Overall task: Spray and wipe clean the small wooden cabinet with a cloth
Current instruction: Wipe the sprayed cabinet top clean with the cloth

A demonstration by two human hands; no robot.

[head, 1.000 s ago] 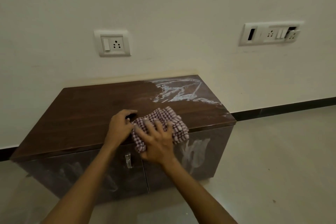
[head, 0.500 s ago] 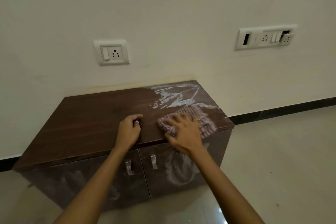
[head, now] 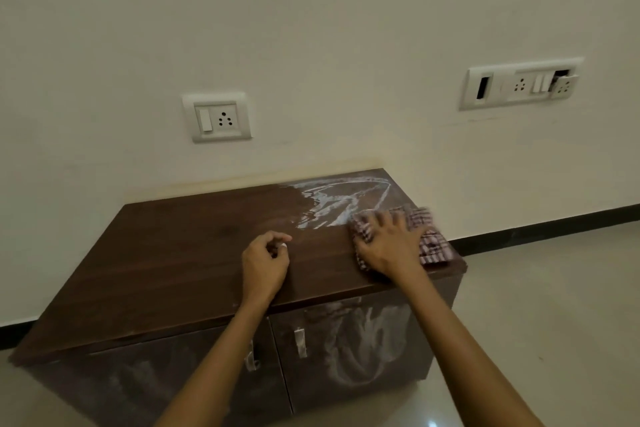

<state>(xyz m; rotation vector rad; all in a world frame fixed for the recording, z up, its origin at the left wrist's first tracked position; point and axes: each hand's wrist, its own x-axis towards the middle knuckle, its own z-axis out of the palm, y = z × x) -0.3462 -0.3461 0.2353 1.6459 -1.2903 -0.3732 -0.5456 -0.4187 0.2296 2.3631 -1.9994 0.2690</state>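
Observation:
The small dark wooden cabinet (head: 180,253) stands against the wall. White spray streaks (head: 332,201) cover the back right of its top, and more smears (head: 374,340) mark the right door. My right hand (head: 389,243) presses flat, fingers spread, on the red-and-white checked cloth (head: 433,246) at the top's right front corner, just below the streaks. My left hand (head: 265,263) rests curled on the middle of the top near the front edge. A small white speck shows at its fingertips; I cannot tell what it is. No spray bottle is in view.
Two small door handles (head: 300,341) sit at the middle of the cabinet front. A wall socket (head: 217,117) is above the cabinet and a wider switch panel (head: 521,82) to the right. Pale tiled floor (head: 554,305) spreads right of the cabinet.
My right hand has slid the cloth from the front middle of the top to the right front corner. My left hand let go of the cloth and stayed near the middle.

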